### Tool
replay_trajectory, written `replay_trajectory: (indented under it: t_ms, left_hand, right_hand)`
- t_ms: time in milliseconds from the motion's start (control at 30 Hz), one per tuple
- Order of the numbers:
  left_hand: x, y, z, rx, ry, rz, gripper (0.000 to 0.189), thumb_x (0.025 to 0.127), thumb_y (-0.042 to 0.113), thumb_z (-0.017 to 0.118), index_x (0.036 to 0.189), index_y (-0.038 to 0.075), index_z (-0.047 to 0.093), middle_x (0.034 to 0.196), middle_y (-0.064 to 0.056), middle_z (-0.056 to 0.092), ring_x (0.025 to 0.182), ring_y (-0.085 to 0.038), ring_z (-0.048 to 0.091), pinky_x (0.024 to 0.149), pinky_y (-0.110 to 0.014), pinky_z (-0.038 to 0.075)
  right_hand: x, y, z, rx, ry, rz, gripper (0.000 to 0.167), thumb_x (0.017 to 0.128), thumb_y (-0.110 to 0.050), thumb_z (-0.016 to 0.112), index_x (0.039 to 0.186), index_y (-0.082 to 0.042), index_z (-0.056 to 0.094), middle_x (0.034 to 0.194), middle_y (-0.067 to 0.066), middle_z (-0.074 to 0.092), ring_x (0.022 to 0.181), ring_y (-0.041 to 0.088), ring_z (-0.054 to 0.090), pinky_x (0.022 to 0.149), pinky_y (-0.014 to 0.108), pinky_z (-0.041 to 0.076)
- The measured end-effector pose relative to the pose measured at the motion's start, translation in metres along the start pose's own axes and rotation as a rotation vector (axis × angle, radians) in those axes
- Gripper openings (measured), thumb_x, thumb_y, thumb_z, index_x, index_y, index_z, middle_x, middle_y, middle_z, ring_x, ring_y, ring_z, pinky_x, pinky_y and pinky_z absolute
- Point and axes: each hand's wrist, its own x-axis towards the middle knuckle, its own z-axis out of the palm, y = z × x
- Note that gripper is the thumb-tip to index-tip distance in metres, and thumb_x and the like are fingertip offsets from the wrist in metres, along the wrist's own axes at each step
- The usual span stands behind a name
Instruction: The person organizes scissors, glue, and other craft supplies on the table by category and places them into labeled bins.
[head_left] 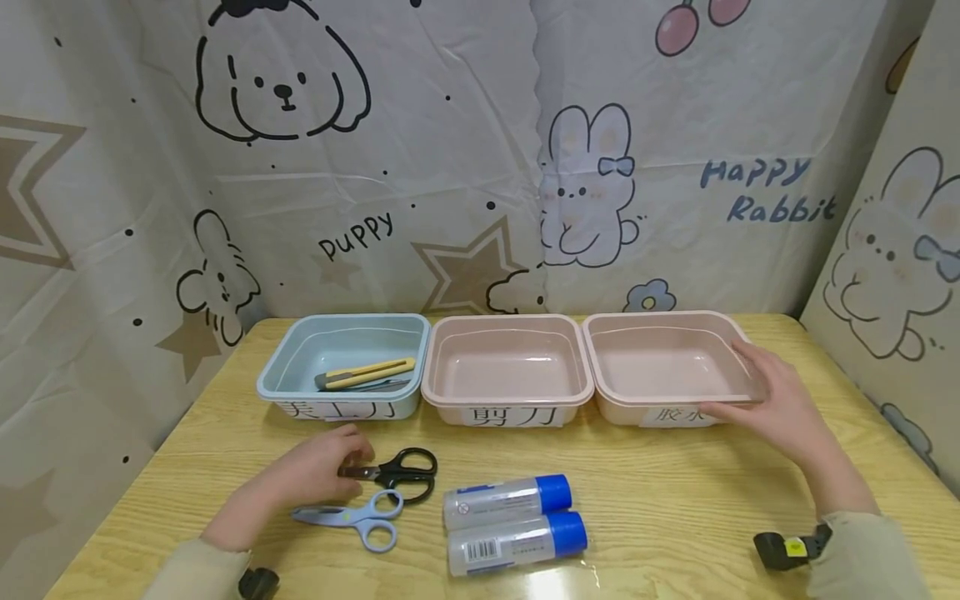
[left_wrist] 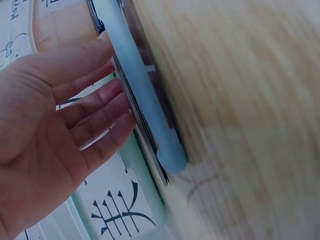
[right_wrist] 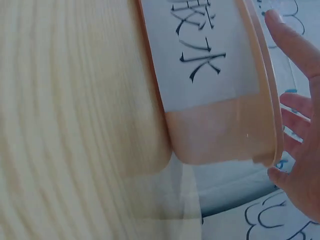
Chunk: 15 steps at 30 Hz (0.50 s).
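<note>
bottom centre: two clear blue-capped bottles [head_left: 513, 546] on the counter [head_left: 667, 492]. lower left: light-blue scissors [head_left: 356, 517]; just beyond, black scissors [head_left: 392, 473], left hand [head_left: 318, 464] curved about the blades, whether its grip pinches, cannot tell. right: right hand [head_left: 783, 408], grip spread, touching right pink bin [head_left: 645, 400]. mid-left, light-blue bin [head_left: 337, 396] holds yellow cutter [head_left: 375, 372].

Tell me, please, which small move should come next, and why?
Probably the left grip should lift the black scissors slightly: it is at their blades, and the middle box, whose Chinese label means scissors, holds none.
</note>
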Motion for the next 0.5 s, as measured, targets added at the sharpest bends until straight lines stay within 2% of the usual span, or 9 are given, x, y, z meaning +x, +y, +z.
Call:
replay_trajectory:
  t_ms: [167, 300, 500]
  left_hand:
    - [0.002, -0.001, 0.002, -0.002, 0.006, 0.025, 0.016, 0.075, 0.012, 0.072, 0.082, 0.018, 0.058, 0.079, 0.009, 0.05, 0.068, -0.004, 0.044, 0.059, -0.022, 0.04]
    - [0.003, -0.001, 0.005, 0.002, 0.032, 0.042, 0.015, 0.075, 0.009, 0.07, 0.08, 0.017, 0.058, 0.077, 0.009, 0.049, 0.066, -0.003, 0.043, 0.057, -0.02, 0.04]
    - [0.005, 0.003, 0.006, -0.012, 0.093, 0.023, 0.015, 0.077, 0.003, 0.066, 0.081, 0.015, 0.057, 0.075, 0.01, 0.052, 0.067, -0.002, 0.046, 0.06, -0.022, 0.043]
  right_hand:
    - [-0.004, 0.014, -0.003, 0.038, -0.002, 0.059, 0.106, 0.069, -0.035, 0.078, 0.146, -0.009, 0.011, 0.148, 0.027, 0.01, 0.131, 0.05, 0.009, 0.096, 0.07, 0.014]
    - [-0.006, 0.02, -0.006, 0.076, -0.005, 0.105, 0.108, 0.07, -0.033, 0.077, 0.147, -0.01, 0.004, 0.149, 0.025, 0.002, 0.133, 0.05, 0.003, 0.095, 0.071, 0.011]
    - [-0.004, 0.026, -0.011, 0.161, -0.081, 0.164, 0.108, 0.076, -0.03, 0.073, 0.146, -0.009, -0.007, 0.148, 0.027, -0.004, 0.128, 0.055, 0.009, 0.093, 0.07, 0.018]
